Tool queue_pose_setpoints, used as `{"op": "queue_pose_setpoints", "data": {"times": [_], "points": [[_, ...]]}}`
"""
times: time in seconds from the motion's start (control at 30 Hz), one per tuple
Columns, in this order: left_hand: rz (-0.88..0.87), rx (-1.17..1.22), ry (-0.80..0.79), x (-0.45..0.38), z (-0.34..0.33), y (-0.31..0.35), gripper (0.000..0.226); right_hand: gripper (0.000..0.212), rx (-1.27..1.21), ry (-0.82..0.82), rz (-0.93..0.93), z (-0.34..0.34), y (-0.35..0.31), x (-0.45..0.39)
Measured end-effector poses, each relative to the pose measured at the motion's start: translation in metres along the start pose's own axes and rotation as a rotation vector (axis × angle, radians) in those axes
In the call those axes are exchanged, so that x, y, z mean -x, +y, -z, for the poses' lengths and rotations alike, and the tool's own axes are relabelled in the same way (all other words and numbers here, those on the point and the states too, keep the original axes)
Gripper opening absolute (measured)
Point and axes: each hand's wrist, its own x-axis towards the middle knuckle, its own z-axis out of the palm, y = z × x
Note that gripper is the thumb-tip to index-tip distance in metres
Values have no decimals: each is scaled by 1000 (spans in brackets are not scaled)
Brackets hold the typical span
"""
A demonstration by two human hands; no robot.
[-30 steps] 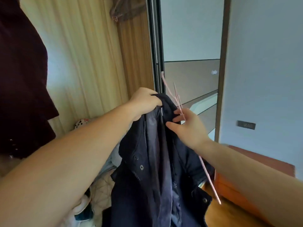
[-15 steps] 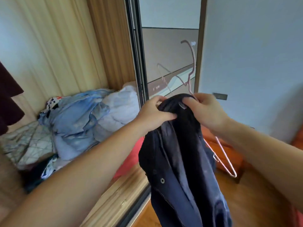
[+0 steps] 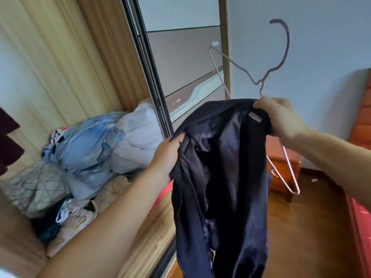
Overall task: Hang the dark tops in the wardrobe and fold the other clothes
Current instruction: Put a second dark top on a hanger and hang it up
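- We see the dark navy top [image 3: 222,177] held up in the air before the wardrobe's sliding door [image 3: 180,67], its shiny lining facing us.
- Our right hand [image 3: 279,117] pinches the collar together with the neck of the pink wire hanger [image 3: 281,63], fingers curled round both.
- Our left hand [image 3: 168,155] grips the top's front edge, thumb over the cloth.
- Inside the wardrobe to the left lies a heap of pale blue and white clothes [image 3: 96,145].

Head camera, seemingly tilted, faces hands closely.
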Motion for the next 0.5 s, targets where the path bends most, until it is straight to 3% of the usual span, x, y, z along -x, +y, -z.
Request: {"op": "queue_pose_setpoints", "data": {"times": [0.1, 0.23, 0.33, 0.4, 0.5], "points": [[-33, 191, -70, -10, -5, 38, 42, 59, -26, -26, -6, -4, 46, 22], [148, -16, -120, -5, -29, 50, 20, 68, 38, 8, 48, -13, 80, 48], [215, -121, -90, -1, -30, 43, 11, 58, 93, -37, 106, 0, 94, 70], [238, -168, -93, 0, -29, 40, 9, 35, 119, -39, 113, 9, 102, 81], [260, -242, -107, 0, -33, 36, 16, 15, 44, -51, -41, 5, 110, 80]]}}
